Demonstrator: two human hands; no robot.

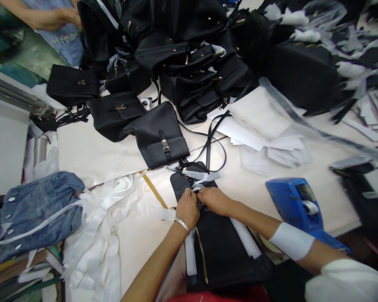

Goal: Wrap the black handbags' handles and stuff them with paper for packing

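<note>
Directly in front of me a black bag (pixel 227 247) lies on the pale table, a gold zip (pixel 201 253) running down its left part. White strips (pixel 190 256) wrap its straps. My left hand (pixel 188 208) and my right hand (pixel 214 200) meet at the bag's upper end, fingers closed and pinched together. Between them is a clear or white wrapping strip (pixel 204 175) around the hardware; exactly what each hand pinches is partly hidden by the fingers. Just beyond lies a finished-looking black bag (pixel 159 134) with a gold buckle.
Black bags (pixel 189 84) pile up at the back. White paper sheets (pixel 264 121) lie right of centre, a blue tape dispenser (pixel 296 205) nearer me. White strips (pixel 97 243) and a denim garment (pixel 38 209) are at left. Another person's arm (pixel 50 19) shows at top left.
</note>
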